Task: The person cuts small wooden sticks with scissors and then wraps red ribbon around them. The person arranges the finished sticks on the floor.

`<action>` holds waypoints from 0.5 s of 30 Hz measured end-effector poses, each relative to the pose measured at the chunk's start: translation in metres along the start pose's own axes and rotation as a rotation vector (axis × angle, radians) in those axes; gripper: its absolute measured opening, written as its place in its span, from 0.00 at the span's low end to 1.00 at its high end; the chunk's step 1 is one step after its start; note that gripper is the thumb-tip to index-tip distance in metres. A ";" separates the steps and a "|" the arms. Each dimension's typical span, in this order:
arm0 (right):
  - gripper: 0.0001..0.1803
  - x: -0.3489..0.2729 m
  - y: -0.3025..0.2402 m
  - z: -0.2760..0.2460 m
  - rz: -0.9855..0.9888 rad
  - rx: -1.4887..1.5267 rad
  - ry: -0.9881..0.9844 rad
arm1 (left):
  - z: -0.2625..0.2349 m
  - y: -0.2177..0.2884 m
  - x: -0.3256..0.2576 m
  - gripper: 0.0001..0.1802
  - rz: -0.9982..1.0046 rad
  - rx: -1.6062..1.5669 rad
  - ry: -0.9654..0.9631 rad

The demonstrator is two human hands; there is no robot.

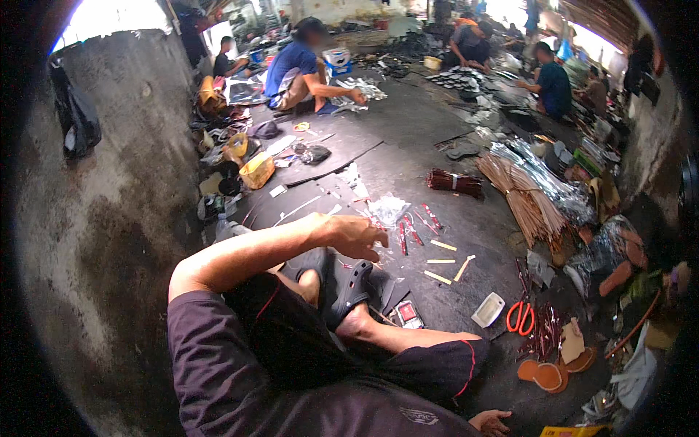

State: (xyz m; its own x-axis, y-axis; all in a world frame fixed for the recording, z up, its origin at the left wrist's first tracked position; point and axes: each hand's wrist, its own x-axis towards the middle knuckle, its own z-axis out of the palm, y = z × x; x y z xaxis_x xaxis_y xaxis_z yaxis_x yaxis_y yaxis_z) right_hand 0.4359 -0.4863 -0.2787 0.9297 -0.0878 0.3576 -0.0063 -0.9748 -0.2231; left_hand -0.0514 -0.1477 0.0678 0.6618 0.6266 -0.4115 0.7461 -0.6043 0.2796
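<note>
My left hand hangs in front of me above my black clogs, its fingers loosely apart and apparently empty. Just beyond it are a crumpled clear plastic bag and several short dark red strips on the dark floor. Several pale yellow strips lie to the right of that hand. Low at the right, my right hand rests by the floor with fingers spread, holding nothing I can see. Orange-handled scissors, a pile of dark red strips and brown sole-shaped pieces lie beyond it.
A white dish and a small red-and-white pack lie near my legs. Bundles of dark red strips and tan strips are farther right. Yellow containers line the left side; a person in blue squats at the back.
</note>
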 end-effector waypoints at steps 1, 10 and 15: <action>0.24 -0.002 -0.005 0.002 -0.002 -0.004 -0.021 | -0.002 0.001 -0.009 0.27 -0.041 0.052 -0.046; 0.25 -0.003 -0.035 0.016 -0.003 -0.028 -0.084 | -0.010 0.060 0.000 0.28 0.105 -0.026 0.028; 0.26 -0.015 -0.030 0.014 0.057 -0.078 -0.109 | -0.014 0.018 0.018 0.28 0.044 -0.010 0.008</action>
State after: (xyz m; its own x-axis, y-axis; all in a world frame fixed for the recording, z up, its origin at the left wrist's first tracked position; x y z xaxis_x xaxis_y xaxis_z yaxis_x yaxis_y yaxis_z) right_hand 0.4270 -0.4528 -0.2903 0.9613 -0.1254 0.2451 -0.0854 -0.9822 -0.1676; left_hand -0.0247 -0.1405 0.0779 0.6943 0.6038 -0.3916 0.7172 -0.6261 0.3061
